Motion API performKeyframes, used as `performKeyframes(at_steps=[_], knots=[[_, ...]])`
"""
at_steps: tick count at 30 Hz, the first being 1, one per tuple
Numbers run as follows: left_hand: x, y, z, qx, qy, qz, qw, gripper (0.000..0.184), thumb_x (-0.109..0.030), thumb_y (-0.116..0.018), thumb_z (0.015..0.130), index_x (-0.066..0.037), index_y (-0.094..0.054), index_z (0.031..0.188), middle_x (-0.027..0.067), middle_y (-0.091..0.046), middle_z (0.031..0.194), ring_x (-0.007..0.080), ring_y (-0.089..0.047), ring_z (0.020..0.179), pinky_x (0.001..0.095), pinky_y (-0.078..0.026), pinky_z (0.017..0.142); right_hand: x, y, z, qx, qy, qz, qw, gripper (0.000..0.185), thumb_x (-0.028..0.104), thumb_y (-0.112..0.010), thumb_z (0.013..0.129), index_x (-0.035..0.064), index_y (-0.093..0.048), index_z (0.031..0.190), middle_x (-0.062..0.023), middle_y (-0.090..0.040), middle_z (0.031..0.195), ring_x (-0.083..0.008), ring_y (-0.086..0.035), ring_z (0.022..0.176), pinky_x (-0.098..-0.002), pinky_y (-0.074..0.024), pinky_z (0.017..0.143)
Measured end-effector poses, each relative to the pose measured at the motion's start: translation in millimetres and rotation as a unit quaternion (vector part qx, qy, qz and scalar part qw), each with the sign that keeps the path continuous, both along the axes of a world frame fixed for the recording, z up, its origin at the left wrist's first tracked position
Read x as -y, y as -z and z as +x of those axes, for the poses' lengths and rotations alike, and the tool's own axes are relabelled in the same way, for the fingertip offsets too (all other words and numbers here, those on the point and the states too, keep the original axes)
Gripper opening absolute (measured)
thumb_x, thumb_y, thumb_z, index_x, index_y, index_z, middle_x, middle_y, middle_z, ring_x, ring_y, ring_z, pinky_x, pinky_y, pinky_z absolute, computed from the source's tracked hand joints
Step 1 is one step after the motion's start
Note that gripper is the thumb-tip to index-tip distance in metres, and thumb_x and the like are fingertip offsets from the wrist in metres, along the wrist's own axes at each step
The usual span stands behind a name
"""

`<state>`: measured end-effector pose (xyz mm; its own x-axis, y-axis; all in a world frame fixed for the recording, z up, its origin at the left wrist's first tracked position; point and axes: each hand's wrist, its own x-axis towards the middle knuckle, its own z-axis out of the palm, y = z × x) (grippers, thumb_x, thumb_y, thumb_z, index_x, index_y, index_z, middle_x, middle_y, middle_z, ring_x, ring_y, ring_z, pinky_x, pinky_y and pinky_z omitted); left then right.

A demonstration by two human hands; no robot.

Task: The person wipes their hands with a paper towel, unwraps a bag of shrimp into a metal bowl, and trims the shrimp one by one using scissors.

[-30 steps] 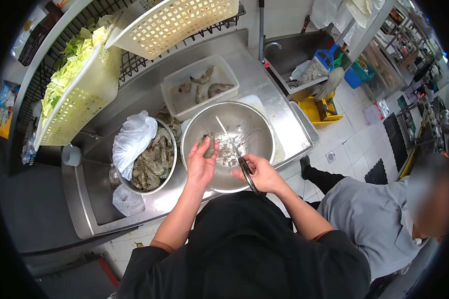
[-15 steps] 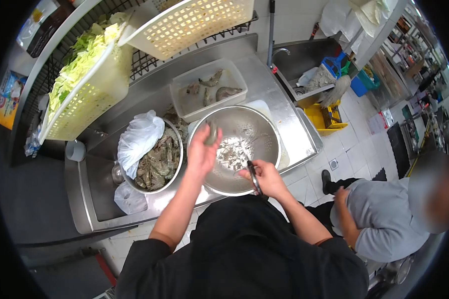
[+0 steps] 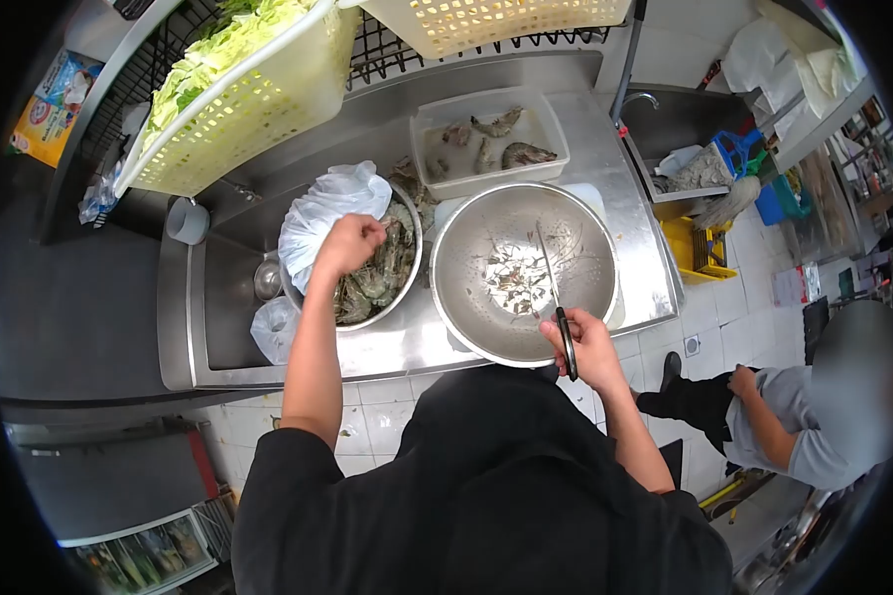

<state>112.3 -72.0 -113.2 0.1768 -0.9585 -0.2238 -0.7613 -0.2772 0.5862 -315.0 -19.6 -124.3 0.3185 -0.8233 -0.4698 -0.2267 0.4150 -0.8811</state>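
Note:
My right hand [image 3: 587, 347] grips black-handled scissors [image 3: 564, 332] at the near right rim of a perforated metal bowl [image 3: 466, 297]; their thin blades point away over the bowl. Pale trimmed bits [image 3: 518, 278] lie at its bottom. To the left, my left hand [image 3: 350, 245] is above a second metal bowl heaped with raw shrimp [image 3: 375, 283]. Its fingers are curled, and whatever they may hold is hidden. A white plastic bag [image 3: 318, 218] covers part of that heap. Several shrimp [image 3: 528, 154] lie in a clear plastic container [image 3: 437, 183] behind the perforated bowl.
A yellowish perforated basket [image 3: 238, 119] of chopped greens and another basket [image 3: 516, 25] stand on the rack above. A sink basin [image 3: 230, 337] is at left. A yellow mop bucket [image 3: 700, 248] is on the floor at right, near a person in a grey shirt [image 3: 809, 397].
My left hand has moved left from over the perforated bowl to the shrimp heap; the shrimp it held is no longer visible in it. The view has shifted. My right hand keeps the scissors.

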Motion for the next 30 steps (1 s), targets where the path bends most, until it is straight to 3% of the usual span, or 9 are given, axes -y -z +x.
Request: performKeyframes(at_steps=[5, 10, 13, 16, 19, 22, 25, 28, 30], knots=[[11, 28, -34, -0.048, -0.043, -0.159, 0.985, 0.016, -0.01, -0.067, 0.088, 0.0, -0.074, 0.099, 0.0174, -0.074, 0.085, 0.0277, -0.072, 0.077, 0.0356, -0.055, 0.075, 9, -4, 13, -0.013, -0.041, -0.024, 0.999, 0.051, 0.033, -0.078, 0.09, -0.0081, -0.06, 0.114, -0.0004, -0.054, 0.057, -0.0088, -0.053, 0.045, -0.027, -0.0402, 0.041], [125, 55, -42, 0.029, 0.007, -0.238, 0.971, 0.021, -0.011, -0.059, 0.091, -0.003, -0.073, 0.105, 0.0214, -0.073, 0.101, 0.0366, -0.07, 0.098, 0.0431, -0.055, 0.085, 14, -8, 18, -0.056, -0.066, -0.087, 0.992, 0.048, 0.035, -0.08, 0.088, -0.0063, -0.064, 0.108, -0.0024, -0.058, 0.061, -0.0085, -0.047, 0.054, -0.0287, -0.0392, 0.052], [207, 94, -41, 0.133, 0.048, -0.164, 0.976, 0.026, -0.009, -0.054, 0.092, -0.008, -0.073, 0.11, 0.023, -0.069, 0.117, 0.0383, -0.067, 0.109, 0.0476, -0.053, 0.092, 5, 9, 11, -0.087, -0.034, -0.159, 0.983, 0.053, 0.038, -0.081, 0.086, -0.0057, -0.064, 0.11, -0.0047, -0.057, 0.061, -0.0109, -0.049, 0.055, -0.0311, -0.0407, 0.052], [263, 111, -48, 0.281, 0.112, 0.024, 0.953, 0.031, -0.009, -0.048, 0.096, -0.004, -0.068, 0.119, 0.0215, -0.066, 0.125, 0.037, -0.064, 0.117, 0.0472, -0.053, 0.097, -10, -21, 5, -0.141, -0.003, -0.109, 0.984, 0.057, 0.038, -0.081, 0.085, -0.0058, -0.063, 0.117, -0.0061, -0.058, 0.062, -0.0121, -0.051, 0.055, -0.0314, -0.0423, 0.053], [284, 151, -52, 0.253, 0.105, -0.075, 0.959, 0.032, -0.008, -0.049, 0.096, -0.002, -0.067, 0.122, 0.021, -0.066, 0.127, 0.0364, -0.064, 0.118, 0.0465, -0.053, 0.097, -35, -23, -7, -0.133, 0.069, -0.094, 0.984, 0.055, 0.034, -0.082, 0.085, -0.0054, -0.063, 0.118, -0.0038, -0.057, 0.061, -0.0103, -0.05, 0.055, -0.0298, -0.0408, 0.053], [291, 181, -43, 0.305, 0.081, 0.055, 0.947, 0.032, -0.01, -0.055, 0.094, -0.003, -0.067, 0.123, 0.0208, -0.066, 0.127, 0.0367, -0.063, 0.119, 0.0467, -0.052, 0.098, -54, -27, -19, -0.131, 0.108, -0.072, 0.983, 0.053, 0.032, -0.083, 0.085, -0.0051, -0.064, 0.118, 0.0003, -0.053, 0.06, -0.0069, -0.046, 0.055, -0.0271, -0.0366, 0.051], [303, 172, -33, 0.276, 0.149, 0.139, 0.939, 0.036, -0.013, -0.062, 0.089, -0.003, -0.066, 0.124, 0.023, -0.065, 0.127, 0.0375, -0.062, 0.119, 0.046, -0.051, 0.1, -61, -21, -33, -0.134, 0.122, -0.075, 0.981, 0.052, 0.032, -0.083, 0.085, -0.0046, -0.064, 0.118, 0.0043, -0.047, 0.059, -0.0037, -0.039, 0.055, -0.0245, -0.0303, 0.05], [305, 149, -20, 0.281, 0.182, 0.076, 0.939, 0.037, -0.014, -0.065, 0.086, -0.001, -0.066, 0.121, 0.025, -0.065, 0.125, 0.0384, -0.064, 0.116, 0.0465, -0.052, 0.099, -53, -18, -39, -0.128, 0.128, -0.082, 0.98, 0.052, 0.032, -0.083, 0.085, -0.005, -0.065, 0.117, 0.0045, -0.047, 0.059, -0.0041, -0.04, 0.055, -0.0248, -0.0308, 0.049], [290, 86, -26, 0.274, 0.107, 0.02, 0.955, 0.032, -0.013, -0.065, 0.086, 0.0, -0.067, 0.116, 0.0253, -0.065, 0.123, 0.039, -0.065, 0.113, 0.0478, -0.053, 0.096, -41, -20, -38, -0.116, 0.12, -0.089, 0.982, 0.053, 0.031, -0.084, 0.085, -0.0066, -0.064, 0.116, 0.004, -0.047, 0.059, -0.0042, -0.04, 0.055, -0.0248, -0.0314, 0.049]])
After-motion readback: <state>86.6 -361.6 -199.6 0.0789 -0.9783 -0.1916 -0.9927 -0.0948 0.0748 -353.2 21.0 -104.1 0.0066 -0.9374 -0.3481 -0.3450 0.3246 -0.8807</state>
